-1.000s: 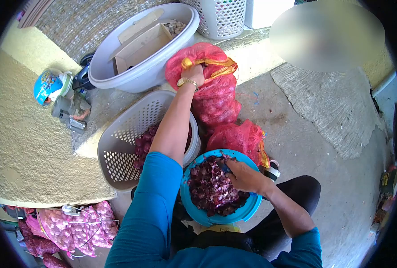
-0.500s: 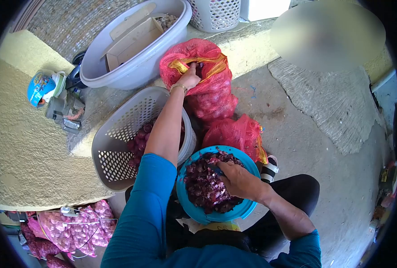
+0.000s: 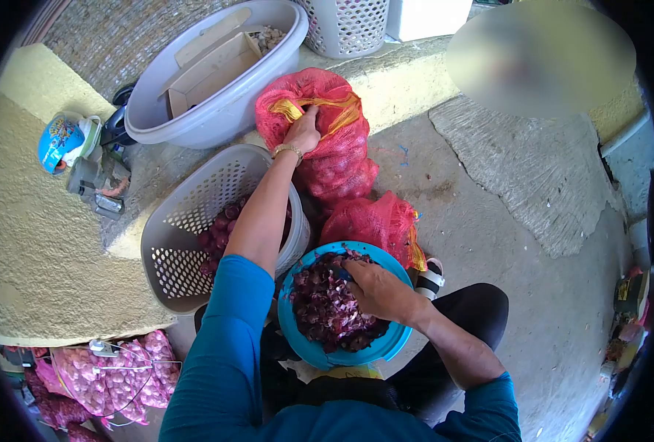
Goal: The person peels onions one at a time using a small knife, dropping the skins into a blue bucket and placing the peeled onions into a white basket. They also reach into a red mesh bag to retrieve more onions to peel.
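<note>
My left hand [image 3: 303,135] reaches into the mouth of a red mesh bag [image 3: 334,166] of onions, its fingers hidden inside. Over a blue basin [image 3: 288,328] filled with dark purple onion skins [image 3: 327,306], my right hand [image 3: 378,289] is closed on a small tool with a dark blue handle [image 3: 339,272]; the tool's far end does not show clearly. Left of the basin, beneath my left forearm, a grey perforated basket [image 3: 171,221] holds red onions [image 3: 213,241].
A second red mesh bag [image 3: 367,221] lies behind the basin. Farther back are a large pale tub [image 3: 146,121] with a wooden box [image 3: 216,77] inside and a white perforated basket [image 3: 345,26]. Mesh bags of pinkish bulbs [image 3: 121,376] are at lower left. A sandalled foot [image 3: 431,278] is right of the basin.
The whole view has shifted slightly left. My left hand remains in the bag's mouth, and my right hand has shifted a little over the skins with the tool still in it.
</note>
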Demonstrator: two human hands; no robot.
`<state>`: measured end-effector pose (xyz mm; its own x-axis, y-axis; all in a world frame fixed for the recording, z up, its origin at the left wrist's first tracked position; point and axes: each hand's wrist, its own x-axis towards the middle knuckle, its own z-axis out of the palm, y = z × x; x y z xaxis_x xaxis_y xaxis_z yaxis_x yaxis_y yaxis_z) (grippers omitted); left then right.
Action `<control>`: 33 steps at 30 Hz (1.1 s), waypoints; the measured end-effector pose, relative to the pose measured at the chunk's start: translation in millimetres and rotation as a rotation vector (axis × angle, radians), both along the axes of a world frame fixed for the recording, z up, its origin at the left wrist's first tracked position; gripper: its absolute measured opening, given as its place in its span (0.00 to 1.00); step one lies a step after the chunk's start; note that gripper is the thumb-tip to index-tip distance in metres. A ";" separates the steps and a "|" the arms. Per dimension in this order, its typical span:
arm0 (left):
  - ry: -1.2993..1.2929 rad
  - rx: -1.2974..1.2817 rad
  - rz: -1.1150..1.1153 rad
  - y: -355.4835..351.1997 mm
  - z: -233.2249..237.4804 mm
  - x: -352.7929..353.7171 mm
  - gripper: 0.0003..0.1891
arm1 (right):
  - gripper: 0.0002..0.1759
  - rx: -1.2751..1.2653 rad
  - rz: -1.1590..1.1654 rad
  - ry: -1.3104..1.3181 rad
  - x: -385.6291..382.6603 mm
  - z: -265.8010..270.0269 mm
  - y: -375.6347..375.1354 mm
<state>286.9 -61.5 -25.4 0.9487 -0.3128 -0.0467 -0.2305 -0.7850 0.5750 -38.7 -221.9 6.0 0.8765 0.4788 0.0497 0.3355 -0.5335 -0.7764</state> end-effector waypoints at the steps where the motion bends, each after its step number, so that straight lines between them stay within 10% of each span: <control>1: 0.023 -0.052 0.070 0.2 10.0 -5.1 0.34 | 0.15 0.018 -0.013 0.001 1.9 0.3 -0.7; 7: -0.669 -0.241 0.009 25.1 63.9 -65.5 0.31 | 0.18 0.139 -0.117 -0.067 19.7 11.4 -10.2; 12: -0.080 -0.980 -0.037 53.8 111.0 -193.6 0.28 | 0.11 0.440 -0.261 0.046 24.7 53.0 -3.3; 18: 0.465 -1.628 -0.279 56.8 58.9 -279.6 0.29 | 0.20 0.385 -0.340 -0.154 29.5 55.8 13.8; 33: 0.489 -1.527 -0.062 33.5 41.9 -288.2 0.36 | 0.32 0.098 -0.237 -0.262 34.6 58.0 26.6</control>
<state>-1.3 -28.0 16.5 0.9220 -0.3840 0.0500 0.1938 0.5693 0.7990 -4.0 -195.3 64.0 0.9142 0.2455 0.3226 0.4054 -0.5476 -0.7320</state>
